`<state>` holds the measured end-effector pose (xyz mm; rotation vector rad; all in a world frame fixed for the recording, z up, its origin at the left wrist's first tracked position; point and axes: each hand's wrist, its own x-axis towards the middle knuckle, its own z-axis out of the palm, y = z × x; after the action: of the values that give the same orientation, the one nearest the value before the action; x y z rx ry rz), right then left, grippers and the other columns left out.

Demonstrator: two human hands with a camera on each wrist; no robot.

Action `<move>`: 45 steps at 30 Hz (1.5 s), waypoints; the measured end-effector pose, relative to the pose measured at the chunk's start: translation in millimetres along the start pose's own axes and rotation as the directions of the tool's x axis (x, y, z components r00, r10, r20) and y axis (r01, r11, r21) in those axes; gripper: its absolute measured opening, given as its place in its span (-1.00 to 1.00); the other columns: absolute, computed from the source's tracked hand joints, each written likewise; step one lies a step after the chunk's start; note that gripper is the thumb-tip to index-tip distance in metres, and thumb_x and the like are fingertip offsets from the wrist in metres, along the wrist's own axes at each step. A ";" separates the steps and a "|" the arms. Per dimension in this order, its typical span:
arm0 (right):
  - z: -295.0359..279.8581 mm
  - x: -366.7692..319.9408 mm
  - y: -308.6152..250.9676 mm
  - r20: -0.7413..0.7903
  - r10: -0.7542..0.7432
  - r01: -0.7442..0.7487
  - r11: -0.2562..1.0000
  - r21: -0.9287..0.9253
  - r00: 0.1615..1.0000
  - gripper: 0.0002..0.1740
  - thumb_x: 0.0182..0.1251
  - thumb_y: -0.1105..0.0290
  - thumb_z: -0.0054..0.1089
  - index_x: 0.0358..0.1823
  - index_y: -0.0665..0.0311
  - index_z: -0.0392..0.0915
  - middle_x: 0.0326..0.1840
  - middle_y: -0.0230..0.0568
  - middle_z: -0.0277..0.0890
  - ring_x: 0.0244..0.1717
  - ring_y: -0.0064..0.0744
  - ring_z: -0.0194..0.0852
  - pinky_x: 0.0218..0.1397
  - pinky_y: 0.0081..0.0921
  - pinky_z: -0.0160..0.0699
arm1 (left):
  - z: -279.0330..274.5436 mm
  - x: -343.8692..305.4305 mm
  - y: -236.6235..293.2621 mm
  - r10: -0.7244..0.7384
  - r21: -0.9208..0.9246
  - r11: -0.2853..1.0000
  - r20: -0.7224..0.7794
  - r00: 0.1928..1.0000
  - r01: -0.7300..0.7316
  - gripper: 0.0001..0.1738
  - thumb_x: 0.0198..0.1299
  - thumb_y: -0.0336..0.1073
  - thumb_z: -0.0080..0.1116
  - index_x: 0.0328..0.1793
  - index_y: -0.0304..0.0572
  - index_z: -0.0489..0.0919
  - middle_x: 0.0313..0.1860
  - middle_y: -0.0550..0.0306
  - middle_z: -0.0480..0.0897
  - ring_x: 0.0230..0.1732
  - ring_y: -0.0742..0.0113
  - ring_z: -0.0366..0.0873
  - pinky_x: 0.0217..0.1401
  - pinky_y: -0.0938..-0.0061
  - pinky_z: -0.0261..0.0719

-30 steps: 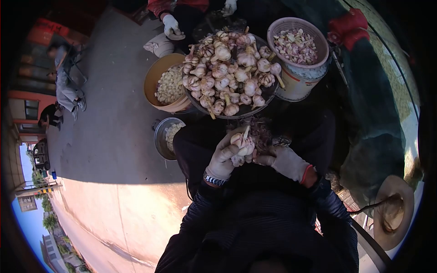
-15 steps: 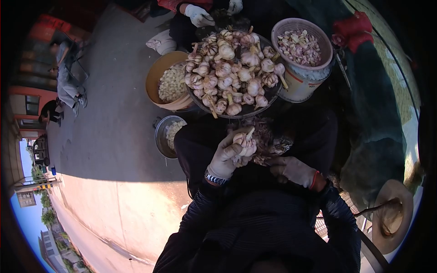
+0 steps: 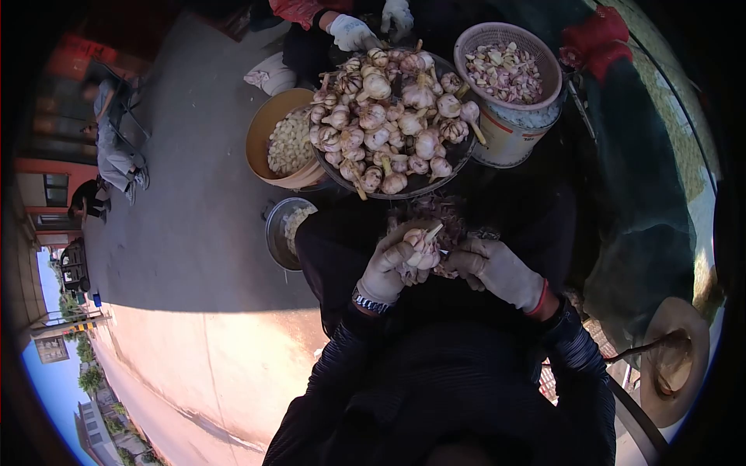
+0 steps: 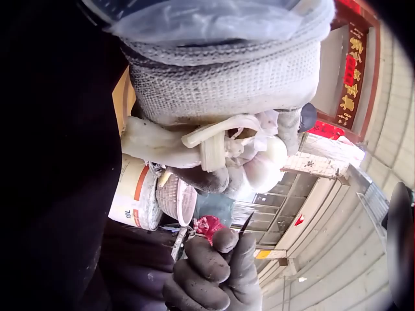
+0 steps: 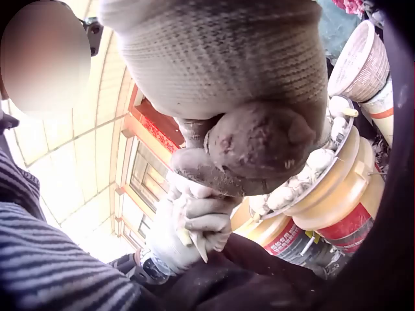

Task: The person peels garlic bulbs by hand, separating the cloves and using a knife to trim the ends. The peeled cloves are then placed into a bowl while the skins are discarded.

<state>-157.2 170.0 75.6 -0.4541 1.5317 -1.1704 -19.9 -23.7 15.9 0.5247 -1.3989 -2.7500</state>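
Observation:
My gloved left hand grips a pale pink garlic bulb above my lap, its cut stem pointing up and right. In the left wrist view the thick stem and white cloves of the bulb show beside the glove. Just right of the bulb is my gloved right hand, fingers curled. The left wrist view shows that hand pinching a thin dark pointed tool between thumb and finger, its tip apart from the bulb. Its curled fingers hide the tool in the right wrist view.
A round tray of garlic bulbs stands ahead. Left of it are a tan bucket and a metal bowl with peeled cloves. A pink basket of cloves tops a white bucket. Another person's gloved hand is beyond the tray.
My right hand dropped away from the bulb, then came back up beside it. The left hand keeps its grip on the bulb. Across the tray, the other person's gloved hand has moved right.

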 end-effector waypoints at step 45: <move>28.6 24.6 36.8 0.238 -0.183 0.272 0.195 -0.942 0.954 -0.71 0.55 0.21 0.19 0.20 -0.12 0.72 -0.15 -0.26 0.69 -0.17 -0.28 0.75 -0.18 -0.41 0.72 | 0.1 11.9 -27.1 0.033 -0.268 0.962 -0.076 0.997 -0.052 -0.49 0.49 -0.14 0.16 0.36 -0.41 0.52 0.10 0.04 0.69 0.14 0.27 0.66 0.30 0.34 0.59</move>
<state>-128.6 154.4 34.2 -1.6280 2.0527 -0.1536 -27.4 -9.3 -8.8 0.5643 -0.9851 -2.7928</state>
